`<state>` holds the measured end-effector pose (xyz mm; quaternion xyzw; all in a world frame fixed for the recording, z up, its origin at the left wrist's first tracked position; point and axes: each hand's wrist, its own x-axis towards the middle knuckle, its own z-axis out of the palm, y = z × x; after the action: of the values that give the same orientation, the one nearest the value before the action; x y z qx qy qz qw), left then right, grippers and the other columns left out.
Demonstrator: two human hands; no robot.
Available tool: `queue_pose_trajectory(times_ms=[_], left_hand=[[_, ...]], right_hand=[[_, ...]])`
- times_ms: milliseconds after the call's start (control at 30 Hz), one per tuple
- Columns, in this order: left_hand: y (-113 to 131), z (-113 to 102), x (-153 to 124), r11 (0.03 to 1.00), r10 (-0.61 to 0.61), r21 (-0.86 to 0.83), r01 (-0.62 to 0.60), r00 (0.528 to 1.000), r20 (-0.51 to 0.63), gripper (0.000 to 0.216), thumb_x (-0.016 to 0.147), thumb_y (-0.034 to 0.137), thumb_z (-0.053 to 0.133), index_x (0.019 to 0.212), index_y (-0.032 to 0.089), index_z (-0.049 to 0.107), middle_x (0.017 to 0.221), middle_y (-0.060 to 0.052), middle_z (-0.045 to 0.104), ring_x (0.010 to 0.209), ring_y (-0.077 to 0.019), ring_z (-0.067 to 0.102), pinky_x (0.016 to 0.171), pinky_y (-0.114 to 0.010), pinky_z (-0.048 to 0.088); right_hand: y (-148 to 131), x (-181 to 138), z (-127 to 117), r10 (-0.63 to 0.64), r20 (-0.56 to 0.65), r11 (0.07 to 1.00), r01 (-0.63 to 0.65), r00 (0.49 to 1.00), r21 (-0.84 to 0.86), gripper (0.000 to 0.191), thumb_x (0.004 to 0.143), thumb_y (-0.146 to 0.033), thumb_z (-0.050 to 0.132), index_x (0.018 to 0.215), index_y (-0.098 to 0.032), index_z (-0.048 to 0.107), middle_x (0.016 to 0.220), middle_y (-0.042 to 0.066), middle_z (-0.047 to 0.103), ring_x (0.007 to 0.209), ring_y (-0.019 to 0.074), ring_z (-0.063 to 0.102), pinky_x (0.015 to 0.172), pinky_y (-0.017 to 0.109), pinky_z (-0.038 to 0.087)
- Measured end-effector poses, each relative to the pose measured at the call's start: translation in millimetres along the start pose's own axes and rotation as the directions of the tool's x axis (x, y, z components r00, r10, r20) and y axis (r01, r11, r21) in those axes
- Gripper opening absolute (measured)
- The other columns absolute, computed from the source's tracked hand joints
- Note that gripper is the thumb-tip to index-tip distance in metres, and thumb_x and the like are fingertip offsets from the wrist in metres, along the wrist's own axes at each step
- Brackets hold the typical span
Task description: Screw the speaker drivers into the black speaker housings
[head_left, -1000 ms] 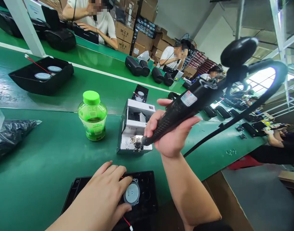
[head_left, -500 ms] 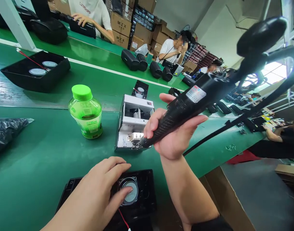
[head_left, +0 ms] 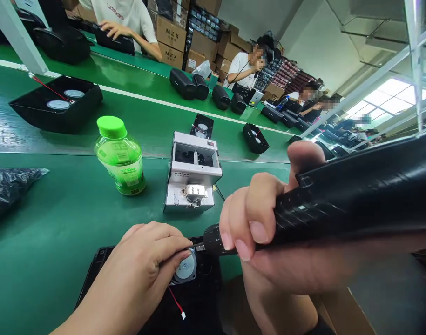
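My right hand [head_left: 261,223] is wrapped round a black electric screwdriver [head_left: 352,190], held tilted with its nose pointing left. My left hand [head_left: 146,265] lies over a black speaker housing [head_left: 202,302], with thumb and fingertips pinched at the thin screwdriver bit [head_left: 198,246]. Whether a screw sits between those fingertips is hidden. Just under them is a round speaker driver [head_left: 187,269] with a silver back, set in the housing. A red wire [head_left: 177,302] with a white plug runs from beside it. Behind my hands stands a white screw feeder [head_left: 193,172].
A green-capped bottle [head_left: 120,156] stands left of the feeder. At the left edge lies a dark plastic bag [head_left: 13,188]. Further back are an open speaker housing [head_left: 57,104] and a smaller one [head_left: 255,138]. Co-workers sit across the green bench [head_left: 143,111].
My right hand has brought the screwdriver down and turned it, its bit now at my left fingertips. My left thumb and fingers have closed together over the driver's edge.
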<state>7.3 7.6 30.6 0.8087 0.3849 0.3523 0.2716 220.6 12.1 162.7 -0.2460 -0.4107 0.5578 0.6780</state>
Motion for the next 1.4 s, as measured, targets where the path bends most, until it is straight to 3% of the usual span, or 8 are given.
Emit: queue_pose_trajectory(times_ms=[400,467,567,667,800,1100,1267,1400], left_hand=[[11,4,-2,0.996,0.076,0.049,-0.072,0.993,-0.093,0.031,0.123,0.032,0.069,0.099,0.037,0.088,0.094,0.010,0.091,0.082,-0.0168,0.084,0.082,-0.037,0.063],[5,9,-9,0.990,0.086,0.121,-0.073,0.991,-0.105,0.018,0.124,0.039,0.072,0.121,0.038,0.090,0.112,0.005,0.096,0.098,-0.0226,0.090,0.093,-0.042,0.067],[-8,18,-24,0.963,0.077,0.264,-0.052,0.994,-0.084,0.055,0.114,0.046,0.083,0.167,0.035,0.077,0.159,-0.010,0.090,0.141,-0.0413,0.087,0.123,-0.062,0.067],[-22,27,-40,0.930,0.086,0.357,-0.088,0.996,0.020,0.054,0.101,0.037,0.090,0.154,0.039,0.082,0.173,-0.012,0.082,0.154,-0.0506,0.081,0.136,-0.080,0.060],[-35,36,-50,0.908,0.087,0.402,-0.117,0.992,0.091,0.061,0.091,0.030,0.089,0.150,0.040,0.084,0.173,-0.012,0.084,0.151,-0.0537,0.084,0.138,-0.088,0.058],[-39,35,-64,0.907,-0.017,0.418,-0.047,0.989,0.148,0.049,0.093,0.040,0.089,0.141,0.045,0.082,0.168,-0.001,0.086,0.152,-0.0449,0.085,0.158,-0.080,0.041],[-40,33,-62,0.911,-0.016,0.408,-0.058,0.985,0.174,0.044,0.096,0.041,0.085,0.139,0.047,0.085,0.162,0.001,0.090,0.149,-0.0425,0.087,0.152,-0.078,0.051],[-39,31,-63,0.938,-0.115,0.342,0.059,0.982,0.147,0.029,0.105,0.050,0.085,0.132,0.043,0.091,0.162,0.002,0.091,0.153,-0.0385,0.087,0.148,-0.065,0.062]], right_hand=[[-7,-10,9,-0.005,-0.129,0.995,-0.008,0.992,-0.102,0.065,0.096,-0.099,0.097,0.117,-0.038,0.087,0.057,-0.006,0.072,0.038,0.0194,0.059,0.039,0.031,0.054],[-9,-9,5,0.015,-0.132,0.982,-0.039,0.991,-0.183,0.070,0.093,-0.098,0.101,0.126,-0.038,0.086,0.055,-0.009,0.069,0.036,0.0196,0.057,0.040,0.033,0.055],[-4,-10,-13,0.013,-0.062,0.967,-0.028,0.998,-0.252,0.070,0.092,-0.095,0.104,0.130,-0.039,0.086,0.063,-0.007,0.079,0.041,0.0222,0.066,0.046,0.037,0.063],[13,-14,-35,-0.016,-0.058,0.977,0.003,0.998,-0.211,0.065,0.091,-0.096,0.104,0.123,-0.041,0.088,0.068,-0.005,0.085,0.044,0.0230,0.069,0.045,0.036,0.061],[36,-17,-52,0.007,-0.083,0.977,-0.025,0.997,-0.213,0.072,0.090,-0.100,0.101,0.121,-0.037,0.087,0.065,-0.006,0.082,0.041,0.0222,0.066,0.043,0.035,0.060],[40,-19,-73,0.087,-0.025,0.973,-0.090,0.996,-0.214,0.059,0.104,-0.097,0.090,0.128,-0.044,0.088,0.073,-0.006,0.082,0.049,0.0220,0.071,0.049,0.037,0.064],[31,-16,-79,0.182,-0.008,0.956,-0.179,0.983,-0.232,0.048,0.102,-0.092,0.095,0.128,-0.052,0.091,0.074,-0.006,0.086,0.050,0.0251,0.076,0.048,0.040,0.067],[30,-19,-81,0.201,-0.048,0.955,-0.206,0.979,-0.213,0.041,0.109,-0.084,0.094,0.129,-0.049,0.094,0.074,-0.005,0.086,0.053,0.0258,0.077,0.052,0.044,0.071]])
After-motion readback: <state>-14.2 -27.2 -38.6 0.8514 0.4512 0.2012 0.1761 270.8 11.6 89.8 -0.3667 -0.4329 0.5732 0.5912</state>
